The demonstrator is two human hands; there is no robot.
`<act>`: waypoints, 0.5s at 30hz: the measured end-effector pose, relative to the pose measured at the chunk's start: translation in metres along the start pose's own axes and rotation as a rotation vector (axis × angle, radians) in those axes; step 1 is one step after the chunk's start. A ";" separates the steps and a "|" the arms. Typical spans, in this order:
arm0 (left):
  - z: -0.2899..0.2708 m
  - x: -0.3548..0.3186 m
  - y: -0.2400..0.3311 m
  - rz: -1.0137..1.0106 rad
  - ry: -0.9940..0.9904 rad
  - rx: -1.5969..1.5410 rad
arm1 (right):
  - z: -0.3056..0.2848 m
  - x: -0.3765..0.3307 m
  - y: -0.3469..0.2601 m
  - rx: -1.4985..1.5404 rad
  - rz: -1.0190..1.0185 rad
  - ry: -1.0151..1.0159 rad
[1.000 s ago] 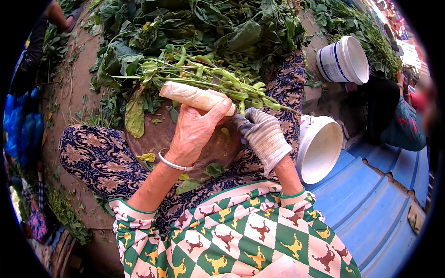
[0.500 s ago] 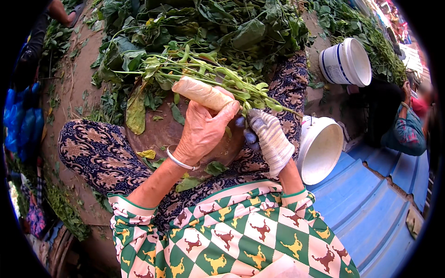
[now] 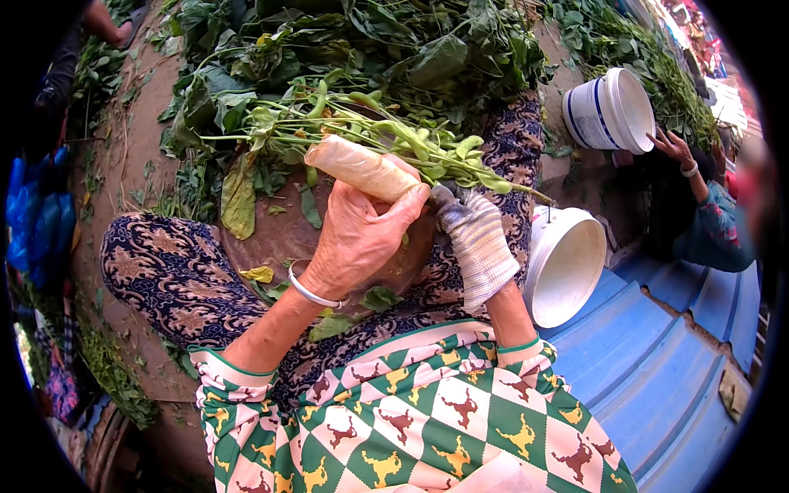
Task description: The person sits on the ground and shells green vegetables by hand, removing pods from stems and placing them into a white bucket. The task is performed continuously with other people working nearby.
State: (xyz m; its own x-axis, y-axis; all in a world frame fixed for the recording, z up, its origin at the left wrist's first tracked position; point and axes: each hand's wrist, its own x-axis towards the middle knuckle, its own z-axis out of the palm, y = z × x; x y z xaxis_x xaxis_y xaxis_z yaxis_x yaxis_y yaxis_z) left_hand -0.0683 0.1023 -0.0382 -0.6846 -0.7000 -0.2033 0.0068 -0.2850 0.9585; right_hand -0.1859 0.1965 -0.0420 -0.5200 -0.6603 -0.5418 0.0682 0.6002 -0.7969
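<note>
The right hand [image 3: 475, 238] is by green pods [image 3: 411, 141], its fingertips seemingly hidden.

Tightest spot: btwn L bare hand [image 3: 370, 230] and R hand in grey-and-cream knit glove [image 3: 477, 238], basically no gap at the fingers. Pale cylindrical roll [image 3: 366, 168] in L hand + thin green stems w/ pods [image 3: 419, 144] block straight fwd; big dark-green leafy heap [image 3: 353, 41] walls off everything past that. R side: round white plastic bucket [image 3: 571, 267] just beside R wrist, mouth facing roughly back/right, no room for a wide elbow. L side OK: room to pass over navy-and-tan patterned trouser leg [image 3: 177, 279] to brown ground [image 3: 144, 164]. Co-worker's hand [image 3: 678, 150] near upper white blue-banded bucket [image 3: 608, 111], avoid.
</note>
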 end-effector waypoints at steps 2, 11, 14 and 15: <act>-0.004 0.000 -0.001 -0.032 -0.034 0.031 | -0.003 -0.001 0.000 0.088 0.052 -0.029; -0.013 -0.002 0.004 -0.096 -0.055 -0.112 | -0.004 -0.001 -0.008 0.069 0.071 -0.010; -0.028 0.001 0.012 -0.108 0.055 -0.147 | -0.008 0.005 -0.001 0.291 0.134 -0.013; -0.036 0.000 0.013 -0.102 0.116 -0.123 | -0.007 0.007 0.000 0.402 0.160 -0.016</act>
State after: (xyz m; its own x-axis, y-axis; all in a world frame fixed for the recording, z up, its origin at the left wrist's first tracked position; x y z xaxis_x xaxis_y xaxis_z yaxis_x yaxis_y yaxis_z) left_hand -0.0420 0.0746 -0.0330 -0.5975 -0.7322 -0.3269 0.0357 -0.4315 0.9014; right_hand -0.1954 0.1953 -0.0436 -0.4626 -0.5822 -0.6686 0.4748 0.4743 -0.7414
